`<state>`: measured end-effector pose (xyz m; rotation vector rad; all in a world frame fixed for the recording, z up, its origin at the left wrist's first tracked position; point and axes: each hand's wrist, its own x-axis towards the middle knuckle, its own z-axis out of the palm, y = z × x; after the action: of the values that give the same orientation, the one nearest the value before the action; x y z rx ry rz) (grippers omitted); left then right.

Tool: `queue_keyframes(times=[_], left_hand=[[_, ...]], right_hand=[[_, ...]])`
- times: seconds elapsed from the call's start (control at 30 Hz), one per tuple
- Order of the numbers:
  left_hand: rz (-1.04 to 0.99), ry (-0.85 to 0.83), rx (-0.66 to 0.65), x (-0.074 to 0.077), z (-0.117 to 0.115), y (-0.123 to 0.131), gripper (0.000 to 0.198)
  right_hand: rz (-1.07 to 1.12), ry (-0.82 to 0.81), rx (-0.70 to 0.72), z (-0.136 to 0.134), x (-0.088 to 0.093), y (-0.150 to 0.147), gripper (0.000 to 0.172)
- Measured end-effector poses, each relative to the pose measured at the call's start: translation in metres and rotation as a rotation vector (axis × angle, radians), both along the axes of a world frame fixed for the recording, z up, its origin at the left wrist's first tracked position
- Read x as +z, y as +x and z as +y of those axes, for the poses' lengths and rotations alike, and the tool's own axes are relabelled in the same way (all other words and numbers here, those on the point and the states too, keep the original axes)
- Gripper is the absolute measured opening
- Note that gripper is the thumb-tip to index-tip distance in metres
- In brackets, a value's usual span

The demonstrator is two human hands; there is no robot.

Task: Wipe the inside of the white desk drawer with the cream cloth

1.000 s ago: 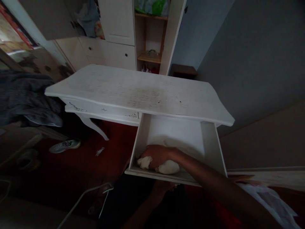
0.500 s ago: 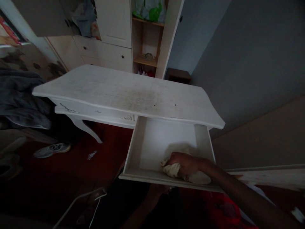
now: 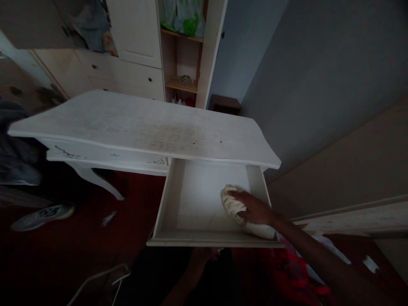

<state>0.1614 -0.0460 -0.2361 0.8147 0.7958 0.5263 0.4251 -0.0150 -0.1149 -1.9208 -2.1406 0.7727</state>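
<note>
My right hand is inside the pulled-out drawer, closed on a cream cloth. The bunched cloth touches the drawer bottom toward the right side, and its loose end trails to the front right corner. Below the drawer's front edge is my left hand, in deep shadow. A small pale spot shows at its fingertips, but the fingers are too dark and partly hidden to make out. The drawer belongs to a white desk with a grey smudged patch on its top.
A white cabinet and open shelves with bags stand behind the desk. The grey wall runs along the right. On the red floor lie a sneaker and a red bag. A white metal frame stands front left.
My right hand has moved the cloth deeper into the drawer, away from its front panel. The whole view has shifted, so the desk appears farther left. My left hand stays below the drawer front.
</note>
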Motion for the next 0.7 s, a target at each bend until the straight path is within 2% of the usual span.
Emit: queue_keyframes(times=[0.13,0.27,0.37,0.5,0.6,0.7], left_hand=[[0.004,0.0,0.01,0.0,0.0,0.0,0.065],[0.029,0.001,0.008,-0.003,-0.002,0.0,0.066],[0.041,-0.014,0.014,-0.002,-0.003,0.0,0.066],[0.0,-0.006,0.018,0.008,-0.004,-0.003,0.063],[-0.018,-0.003,0.022,0.013,-0.005,-0.003,0.062],[-0.034,-0.031,0.059,0.009,-0.006,0.0,0.063]], right_hand=[[-0.155,0.114,-0.232,0.012,-0.009,0.004,0.072],[-0.208,0.122,-0.424,0.034,-0.015,0.008,0.07],[-0.194,0.151,-0.47,0.058,-0.013,0.008,0.063],[-0.208,0.203,-0.548,0.089,-0.006,-0.002,0.052],[-0.261,0.187,-0.61,0.103,-0.001,-0.018,0.05],[-0.273,0.168,-0.606,0.109,0.001,-0.037,0.053]])
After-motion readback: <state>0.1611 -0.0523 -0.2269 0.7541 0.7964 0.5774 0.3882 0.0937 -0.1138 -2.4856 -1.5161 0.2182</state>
